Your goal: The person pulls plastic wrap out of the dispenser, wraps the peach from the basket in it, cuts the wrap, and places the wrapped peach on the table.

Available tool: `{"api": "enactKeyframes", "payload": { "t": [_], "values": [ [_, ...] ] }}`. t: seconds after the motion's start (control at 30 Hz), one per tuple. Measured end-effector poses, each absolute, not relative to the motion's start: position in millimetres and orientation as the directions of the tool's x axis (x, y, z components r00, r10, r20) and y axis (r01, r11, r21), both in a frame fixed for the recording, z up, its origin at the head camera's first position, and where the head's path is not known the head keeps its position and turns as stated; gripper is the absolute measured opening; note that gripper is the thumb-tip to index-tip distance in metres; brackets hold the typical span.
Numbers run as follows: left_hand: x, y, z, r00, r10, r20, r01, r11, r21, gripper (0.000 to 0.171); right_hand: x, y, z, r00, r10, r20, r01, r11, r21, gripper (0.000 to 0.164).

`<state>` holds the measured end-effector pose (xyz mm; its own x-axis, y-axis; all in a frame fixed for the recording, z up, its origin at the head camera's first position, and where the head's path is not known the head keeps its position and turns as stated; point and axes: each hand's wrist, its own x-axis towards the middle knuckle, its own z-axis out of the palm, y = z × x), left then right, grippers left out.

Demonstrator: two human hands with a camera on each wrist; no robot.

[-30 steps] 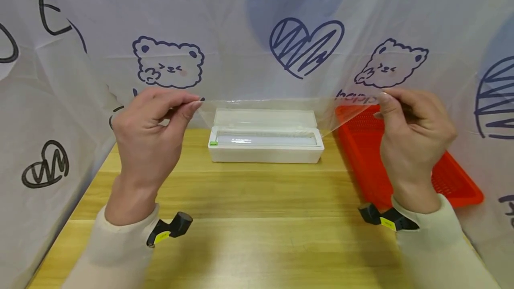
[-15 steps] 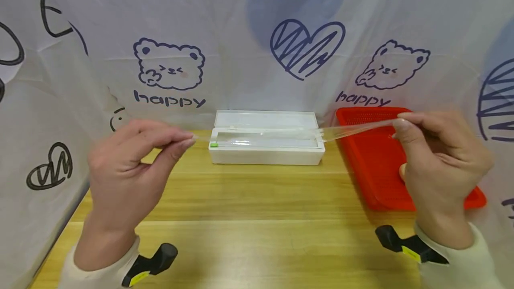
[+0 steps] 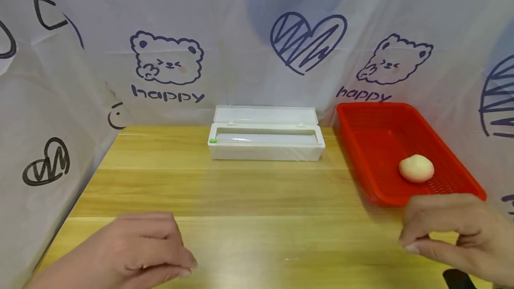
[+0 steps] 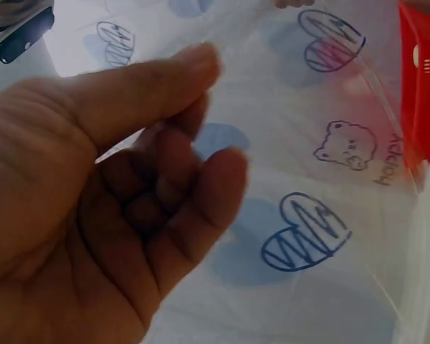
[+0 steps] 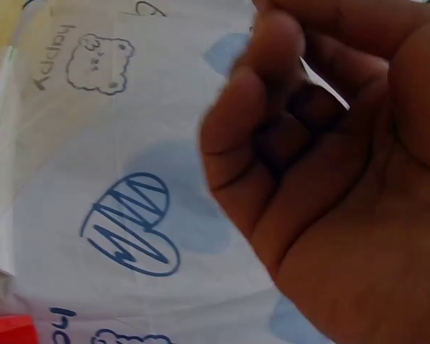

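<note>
A nearly invisible sheet of cling film stretches over the wood table from a white cling film dispenser at the back. The dispenser's lid stands up, a roll shows inside, and a green slider sits at its left end. At the near left, my left hand pinches one corner of the film between thumb and fingertips. My right hand pinches the other corner at the near right, beside the red basket. In the left wrist view the film's edge runs as a thin bright line.
A red plastic basket stands at the right, holding a pale, pink-tinged round fruit. A white cloth printed with hearts and bears hangs behind the table and along both sides.
Both hands have come down and back toward me, drawing the film out of the dispenser over the table. They have also spread wider apart. The fruit in the basket is now in full view.
</note>
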<state>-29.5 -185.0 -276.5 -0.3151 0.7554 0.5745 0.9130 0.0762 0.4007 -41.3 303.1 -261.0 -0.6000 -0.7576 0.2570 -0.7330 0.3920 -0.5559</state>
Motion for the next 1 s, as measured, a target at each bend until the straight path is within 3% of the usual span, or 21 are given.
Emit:
{"api": "enactKeyframes", "payload": {
  "t": [0.13,0.2,0.33,0.43,0.53,0.63,0.9,1.0],
  "values": [
    [-18.4,-180.7,-289.4,-0.386,0.826,0.412,0.848,0.141,0.512,0.032,-43.6,295.4,-275.2,-0.522,-0.853,-0.026,-0.615,0.397,-0.681,0.025],
    [-15.1,-178.8,-301.7,-0.431,0.846,0.313,0.807,0.206,0.554,0.030,-42.7,286.6,-284.4,-0.512,-0.840,-0.177,-0.521,0.468,-0.714,0.019],
    [-13.6,-171.8,-329.7,-0.462,0.876,0.141,0.756,0.305,0.579,0.023,-40.2,268.2,-306.8,-0.503,-0.758,-0.415,-0.333,0.613,-0.716,0.015],
    [-9.5,-164.2,-342.3,-0.494,0.866,0.078,0.704,0.346,0.620,0.033,-36.7,259.6,-326.6,-0.520,-0.706,-0.481,-0.275,0.672,-0.687,0.014],
    [-2.7,-159.1,-350.3,-0.576,0.817,0.015,0.623,0.427,0.656,0.040,-33.3,253.9,-348.9,-0.542,-0.712,-0.448,-0.318,0.666,-0.674,0.017],
    [-1.9,-155.9,-361.4,-0.615,0.787,-0.049,0.575,0.490,0.655,0.041,-31.3,252.1,-365.2,-0.566,-0.714,-0.413,-0.337,0.657,-0.674,0.018],
    [-8.4,-153.2,-396.7,-0.594,0.799,-0.093,0.576,0.503,0.644,0.038,-31.8,242.8,-392.4,-0.562,-0.701,-0.440,-0.354,0.684,-0.637,0.024],
    [-9.9,-153.5,-403.1,-0.593,0.799,-0.097,0.568,0.501,0.653,0.036,-32.1,240.7,-398.0,-0.564,-0.677,-0.474,-0.321,0.708,-0.629,0.019]
  ]
}}
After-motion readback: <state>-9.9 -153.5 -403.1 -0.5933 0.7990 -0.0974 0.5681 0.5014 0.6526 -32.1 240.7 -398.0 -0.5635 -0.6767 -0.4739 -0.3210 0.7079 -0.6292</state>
